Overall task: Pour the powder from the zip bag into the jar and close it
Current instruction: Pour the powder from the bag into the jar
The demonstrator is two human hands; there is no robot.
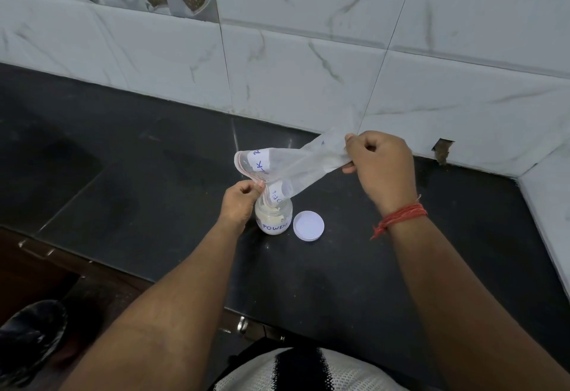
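Bag [296, 165] mouth over jar [274, 216] rim

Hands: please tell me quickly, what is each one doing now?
Left hand: closed, fingers pinching the zip bag at its mouth, over the jar.
Right hand: closed, gripping the bag's raised bottom end.
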